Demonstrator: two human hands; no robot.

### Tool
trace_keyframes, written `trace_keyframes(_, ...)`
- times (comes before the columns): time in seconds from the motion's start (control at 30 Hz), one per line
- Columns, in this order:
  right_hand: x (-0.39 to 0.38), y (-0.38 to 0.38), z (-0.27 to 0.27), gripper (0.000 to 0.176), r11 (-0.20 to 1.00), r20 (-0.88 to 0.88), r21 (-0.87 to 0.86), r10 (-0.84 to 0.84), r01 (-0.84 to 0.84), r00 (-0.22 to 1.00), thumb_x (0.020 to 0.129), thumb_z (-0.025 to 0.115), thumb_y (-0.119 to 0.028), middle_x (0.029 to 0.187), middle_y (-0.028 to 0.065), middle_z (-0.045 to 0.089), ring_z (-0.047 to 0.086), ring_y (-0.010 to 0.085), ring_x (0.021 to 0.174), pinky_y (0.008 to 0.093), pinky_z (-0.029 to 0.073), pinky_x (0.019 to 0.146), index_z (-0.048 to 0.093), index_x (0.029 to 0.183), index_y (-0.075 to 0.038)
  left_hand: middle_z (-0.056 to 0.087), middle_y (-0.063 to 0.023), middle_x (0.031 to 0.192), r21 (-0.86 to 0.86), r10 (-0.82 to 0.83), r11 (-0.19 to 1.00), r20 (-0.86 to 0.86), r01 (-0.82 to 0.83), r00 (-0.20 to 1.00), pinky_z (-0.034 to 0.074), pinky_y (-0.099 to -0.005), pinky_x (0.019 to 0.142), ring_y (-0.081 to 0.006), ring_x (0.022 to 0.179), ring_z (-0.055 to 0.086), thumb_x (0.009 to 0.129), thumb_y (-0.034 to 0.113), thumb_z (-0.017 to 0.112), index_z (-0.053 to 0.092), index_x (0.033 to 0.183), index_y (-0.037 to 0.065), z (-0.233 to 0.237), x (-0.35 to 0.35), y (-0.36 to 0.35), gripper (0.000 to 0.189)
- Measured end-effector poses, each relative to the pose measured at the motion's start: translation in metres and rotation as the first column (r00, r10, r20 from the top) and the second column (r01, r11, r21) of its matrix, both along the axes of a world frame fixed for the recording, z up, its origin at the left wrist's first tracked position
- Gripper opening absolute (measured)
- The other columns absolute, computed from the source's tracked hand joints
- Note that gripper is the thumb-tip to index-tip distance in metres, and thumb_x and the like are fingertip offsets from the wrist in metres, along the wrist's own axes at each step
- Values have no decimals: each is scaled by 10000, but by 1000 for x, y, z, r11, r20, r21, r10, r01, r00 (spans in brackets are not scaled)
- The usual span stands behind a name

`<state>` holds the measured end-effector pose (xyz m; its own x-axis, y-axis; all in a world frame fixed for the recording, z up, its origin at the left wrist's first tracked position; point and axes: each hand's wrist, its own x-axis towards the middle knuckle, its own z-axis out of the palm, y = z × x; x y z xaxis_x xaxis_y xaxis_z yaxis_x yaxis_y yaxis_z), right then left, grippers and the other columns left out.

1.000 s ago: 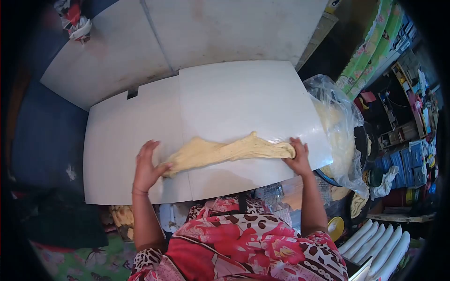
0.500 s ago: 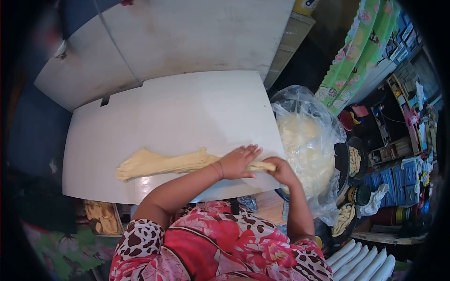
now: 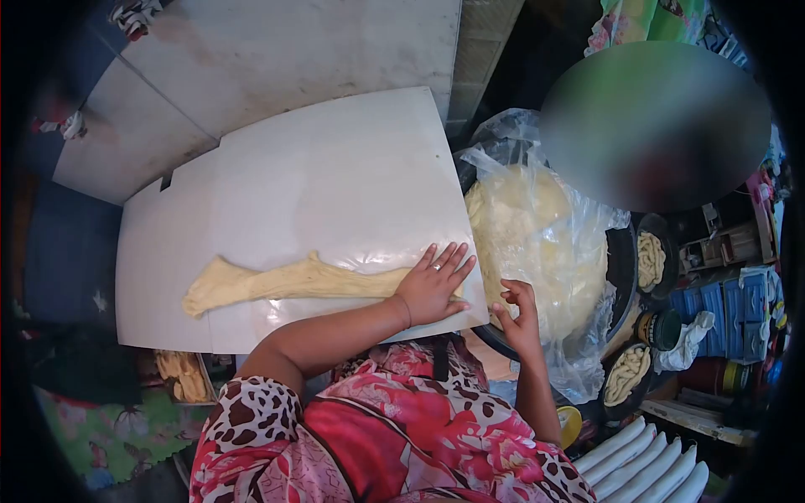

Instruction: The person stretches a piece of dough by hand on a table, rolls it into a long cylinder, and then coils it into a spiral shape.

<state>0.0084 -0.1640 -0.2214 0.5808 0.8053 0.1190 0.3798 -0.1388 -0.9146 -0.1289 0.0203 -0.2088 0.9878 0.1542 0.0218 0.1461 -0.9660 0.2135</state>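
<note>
A long strip of pale dough (image 3: 310, 278) lies across the white board, wide at its left end and narrow toward the right. My left hand (image 3: 432, 289) rests flat with fingers spread over the strip's right end, hiding most of that part. Just off the board's right edge is my right hand (image 3: 521, 321), its fingers bent and thumb apart, with nothing visible between them. Beside it sits a large mass of dough (image 3: 537, 243) in a dark round basin, partly under clear plastic sheeting (image 3: 579, 277).
The white board (image 3: 352, 184) has a raised panel (image 3: 293, 59) behind it. Round dark pans with dough pieces (image 3: 627, 375) stand at right, near a dark jar (image 3: 659, 329). White ridged slats (image 3: 646, 469) are at lower right. A blurred oval (image 3: 658, 126) covers the upper right.
My right hand has let go of the dough strip's right end and moved off the board toward the basin. My left hand has flattened over that end. The view has shifted slightly.
</note>
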Motion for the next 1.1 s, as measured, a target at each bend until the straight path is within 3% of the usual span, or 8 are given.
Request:
trace_keyframes(0.13,4,-11,-10,367,1000,-23,8,4,-3,1000,826,661,-43,1158,133,532,550,225,951,333,450,850,574,1183,-39,199,-208,1543,-44,53,997,-226,-65,973,72,-544,1148,-359,1443,154,864,669,421,263,1489,84,6,27,-22,871)
trace_keyframes(0.2,2,-11,-12,352,1000,-19,25,9,-8,1000,835,651,-41,1159,135,533,551,224,954,329,454,846,577,1180,-40,199,-206,1545,-23,3,1000,146,0,989,44,-583,1135,-356,1449,139,859,675,416,274,1486,82,-10,31,-30,875)
trace_keyframes(0.57,24,-1,-13,290,983,-3,175,-51,51,999,856,587,1,1131,123,546,550,162,865,289,457,814,584,1146,-7,206,-177,1549,141,-68,989,238,35,969,48,-565,1147,-310,1458,132,898,514,484,234,1497,79,-28,37,-36,781)
trace_keyframes(0.63,32,5,-8,267,978,-3,204,-38,38,999,877,584,-24,1108,112,548,544,151,863,279,450,814,586,1143,-7,203,-142,1558,-425,28,892,386,151,922,68,-547,1154,-276,1461,138,892,517,492,219,1497,61,-23,33,-34,804)
trace_keyframes(0.7,39,9,-6,248,975,-18,202,-90,92,996,893,586,-45,1092,98,547,541,144,866,274,446,817,589,1138,-5,230,-150,1546,-387,88,919,388,75,918,93,-527,1160,-267,1455,162,885,542,492,275,1469,32,-17,34,-35,805)
trace_keyframes(0.77,44,18,-8,250,975,-37,219,-38,45,999,914,587,-60,1106,47,543,535,103,893,247,435,839,567,1157,-4,245,-185,1529,-116,-198,975,-78,188,977,91,-537,1158,-291,1446,174,844,569,529,297,1447,7,-14,38,-37,857)
trace_keyframes(0.83,42,34,2,242,977,-69,212,-9,24,998,916,578,-56,1098,50,559,543,107,902,243,435,840,572,1151,1,324,-197,1486,-88,-143,985,85,151,986,90,-543,1156,-301,1433,209,823,620,526,380,1410,21,-23,37,-36,851)
trace_keyframes(1.1,-24,170,55,369,739,321,-21,643,-674,695,877,624,-125,1199,175,577,556,319,1127,360,437,966,562,1223,-13,595,-173,1117,-319,-126,897,477,305,870,449,-445,925,-364,1056,566,831,403,656,594,1120,28,-11,-10,-35,477)
